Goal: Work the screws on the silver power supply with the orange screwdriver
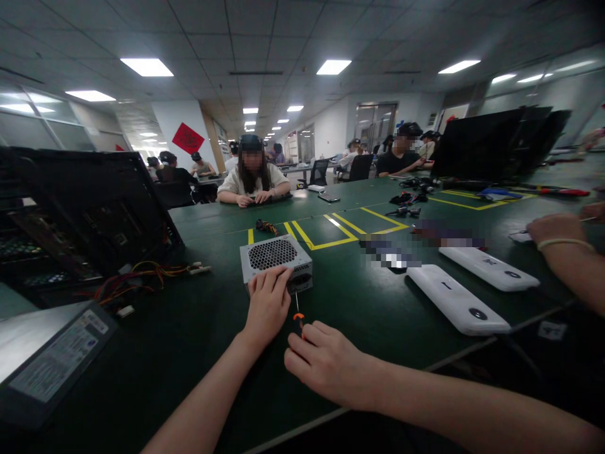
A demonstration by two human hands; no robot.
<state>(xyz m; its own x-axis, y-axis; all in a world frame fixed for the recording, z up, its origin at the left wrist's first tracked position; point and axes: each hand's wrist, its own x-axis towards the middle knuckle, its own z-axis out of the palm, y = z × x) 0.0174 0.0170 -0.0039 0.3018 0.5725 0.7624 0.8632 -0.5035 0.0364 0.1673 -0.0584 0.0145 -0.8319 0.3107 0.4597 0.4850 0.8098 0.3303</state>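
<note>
A grey metal computer power supply [289,244] with a honeycomb-patterned vent on top sits on the green table in front of me. My left hand [268,299] is closed over its near edge, fingers bent across the top and front. Pinched in my right hand [328,362] is a screwdriver [298,316] with an orange and black handle. Its thin shaft points away from me at the unit's near side, beside the socket. Whether the tip sits in a screw is too small to tell. Most of the handle is hidden by my fingers.
Another power supply [61,353] lies at the left, near an open computer case [94,214] and loose cables [151,274]. White power banks [456,299] lie to the right, by a co-worker's hand [562,230]. Yellow tape [331,243] marks the table. A person [255,180] sits opposite.
</note>
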